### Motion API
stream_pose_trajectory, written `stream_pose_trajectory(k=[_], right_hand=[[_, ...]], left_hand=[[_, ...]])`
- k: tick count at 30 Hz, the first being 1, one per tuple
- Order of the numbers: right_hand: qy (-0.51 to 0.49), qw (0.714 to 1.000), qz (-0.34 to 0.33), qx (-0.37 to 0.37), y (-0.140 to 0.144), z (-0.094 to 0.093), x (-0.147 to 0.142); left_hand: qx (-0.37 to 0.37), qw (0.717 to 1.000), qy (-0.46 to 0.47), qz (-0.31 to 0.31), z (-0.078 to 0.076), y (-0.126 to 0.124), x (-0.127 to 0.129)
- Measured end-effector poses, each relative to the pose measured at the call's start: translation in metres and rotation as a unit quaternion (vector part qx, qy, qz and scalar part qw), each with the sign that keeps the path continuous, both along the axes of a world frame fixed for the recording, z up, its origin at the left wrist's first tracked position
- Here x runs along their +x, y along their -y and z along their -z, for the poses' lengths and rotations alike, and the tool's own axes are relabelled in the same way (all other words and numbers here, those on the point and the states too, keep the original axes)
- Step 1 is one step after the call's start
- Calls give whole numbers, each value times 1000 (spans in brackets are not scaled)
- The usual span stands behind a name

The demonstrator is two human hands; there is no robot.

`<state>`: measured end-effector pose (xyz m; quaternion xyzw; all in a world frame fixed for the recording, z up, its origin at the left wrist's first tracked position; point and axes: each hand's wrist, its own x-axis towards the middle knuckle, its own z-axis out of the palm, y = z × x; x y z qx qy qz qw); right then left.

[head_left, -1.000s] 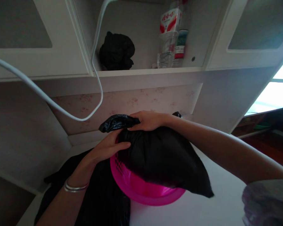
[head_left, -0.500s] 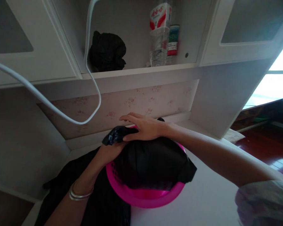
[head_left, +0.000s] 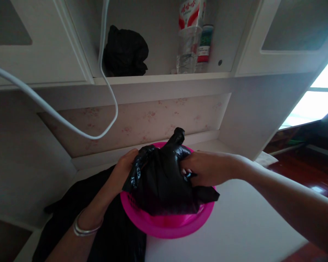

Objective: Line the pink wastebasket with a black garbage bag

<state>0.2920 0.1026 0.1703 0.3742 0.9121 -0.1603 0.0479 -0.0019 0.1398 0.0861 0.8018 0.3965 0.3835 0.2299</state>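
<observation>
Black bag [head_left: 164, 189], corner over basket rim [head_left: 169, 233]

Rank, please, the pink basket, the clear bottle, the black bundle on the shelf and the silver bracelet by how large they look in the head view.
1. Basket
2. Bottle and bundle: too alike to rank; the bottle looks taller, though cut off at the top, the bundle wider.
3. Bracelet

A black plastic bag [head_left: 161, 187] blocks most of the pink basket [head_left: 169, 232]. Around it, white tabletop [head_left: 235, 225] offers passage at five o'clock; the right hand [head_left: 206, 169] bars three, a second black bag [head_left: 118, 227] eight, a looped white cable [head_left: 102, 47] ten, a cupboard shelf [head_left: 164, 78] twelve.
</observation>
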Motion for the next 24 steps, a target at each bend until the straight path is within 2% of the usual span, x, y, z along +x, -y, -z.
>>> stream_pose_trajectory(k=[4, 9, 12, 15, 17, 19, 21, 24], right_hand=[[61, 997, -23, 44, -19, 21, -19], [117, 991, -15, 60, -20, 44, -33], [124, 991, -39, 38, -15, 37, -26], [105, 993, -49, 31, -10, 8, -13], [26, 997, -15, 64, -4, -12, -8], [-82, 989, 35, 114, 1, -21, -9], [-138, 977, 52, 156, 2, -16, -15], [-113, 979, 12, 170, -3, 14, -27]], left_hand=[[12, 1000, -26, 1, -6, 4, -1], [-13, 996, -78, 42, -16, 13, 3], [-43, 990, -114, 68, -21, 16, 2], [-70, 981, -144, 109, -30, 19, -4], [-85, 975, -164, 126, -36, 21, -9], [-103, 972, -178, 113, -40, 22, -13], [-114, 974, -181, 74, -39, 22, -14], [-98, 977, -186, 38, -33, 21, -7]])
